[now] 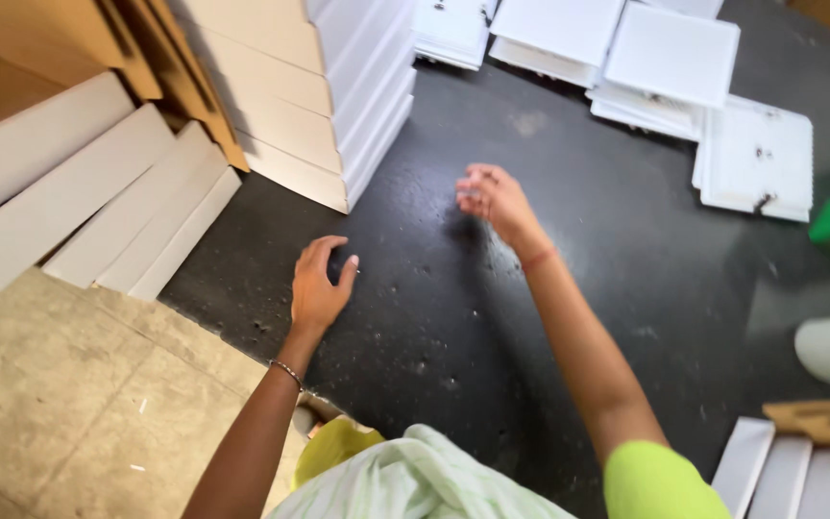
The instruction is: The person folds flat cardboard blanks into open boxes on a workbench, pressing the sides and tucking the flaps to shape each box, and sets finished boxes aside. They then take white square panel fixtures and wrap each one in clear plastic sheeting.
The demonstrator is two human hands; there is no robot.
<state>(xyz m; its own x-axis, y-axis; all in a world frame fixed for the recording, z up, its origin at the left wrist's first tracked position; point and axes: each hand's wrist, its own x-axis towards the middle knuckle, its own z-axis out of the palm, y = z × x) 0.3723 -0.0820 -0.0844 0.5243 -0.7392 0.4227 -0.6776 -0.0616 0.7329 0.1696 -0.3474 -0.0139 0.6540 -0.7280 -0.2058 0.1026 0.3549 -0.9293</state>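
- Head view: both arms reach out over a dark mat on the floor, and neither hand holds anything.
- The left hand hovers low over the mat with fingers loosely curled and thumb apart; whether it touches the mat I cannot tell.
- The right hand is farther out, its fingers bunched loosely together and blurred; it seems empty, though a pinch on something tiny cannot be ruled out.
- The nearest stack of flat white boxes stands just beyond the left hand, untouched.
- More white boxes lie scattered at the mat's far edge, well apart from both hands.
- As a judgement, nothing is picked up yet; the boxes all remain to be handled.
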